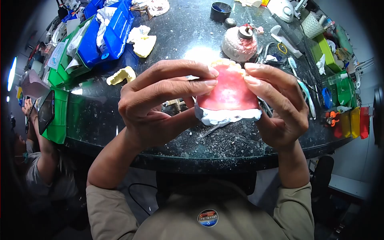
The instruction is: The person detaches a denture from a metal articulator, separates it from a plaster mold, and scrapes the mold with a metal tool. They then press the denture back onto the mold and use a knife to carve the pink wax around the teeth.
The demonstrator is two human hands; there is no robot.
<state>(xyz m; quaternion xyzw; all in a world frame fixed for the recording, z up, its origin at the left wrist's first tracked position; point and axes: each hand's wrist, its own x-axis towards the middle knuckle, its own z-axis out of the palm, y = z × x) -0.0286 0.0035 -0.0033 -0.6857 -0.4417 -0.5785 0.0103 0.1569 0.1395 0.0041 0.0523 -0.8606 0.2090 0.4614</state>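
A pink dental model [229, 90] with pale teeth along its upper edge and a white plaster base is held up over the bench. My left hand [160, 98] grips its left side, fingertips on the pink surface near the teeth and the thumb low by the white base. On the right side my right hand [280, 100] holds it in the same way, its thumb mostly hidden. Behind the model stands a round pink-stained jar [239, 47] with a metal top. A pale yellow cast piece [121, 76] lies beyond my left hand.
Blue bins [105, 34] and a green bin [58, 120] line the left side. Toothbrush and tools [306, 90] lie at right, near scissors [282, 48]. A black cup [220, 12] stands at the back. A co-worker's arm [45, 148] shows at far left.
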